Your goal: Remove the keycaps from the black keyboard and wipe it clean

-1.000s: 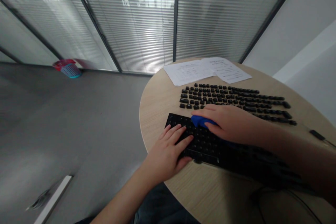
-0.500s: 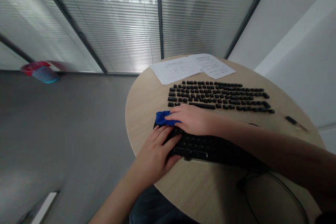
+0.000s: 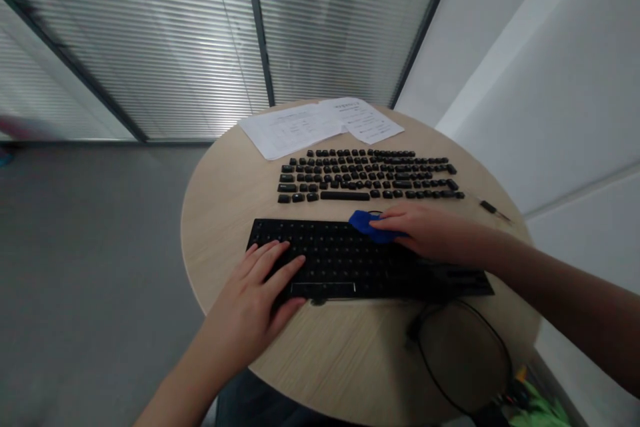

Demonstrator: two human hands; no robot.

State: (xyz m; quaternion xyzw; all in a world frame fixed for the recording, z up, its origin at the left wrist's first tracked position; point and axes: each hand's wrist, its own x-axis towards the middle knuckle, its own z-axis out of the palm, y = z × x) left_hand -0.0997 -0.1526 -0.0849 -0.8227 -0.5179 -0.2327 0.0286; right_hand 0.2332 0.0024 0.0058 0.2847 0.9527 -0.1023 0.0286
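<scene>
A black keyboard base [image 3: 325, 260] without its keycaps lies on the round wooden table. My left hand [image 3: 255, 300] rests on its left end, fingers spread over the surface and thumb at the front edge. Pressed on the upper middle of the base is a blue cloth [image 3: 373, 225], held under the fingers of my right hand [image 3: 425, 230]. Just behind the base, black keycaps [image 3: 345, 195] lie in rows, a long one among them.
Two printed sheets [image 3: 300, 128] lie at the table's back edge. A small dark-handled tool [image 3: 489, 207] is at the right. A black cable [image 3: 487, 323] loops over the front right. Blinds and a white wall stand behind.
My right hand has slid the blue cloth rightward along the base, uncovering its upper left part. My left hand stays on the left end. The view has turned to the right.
</scene>
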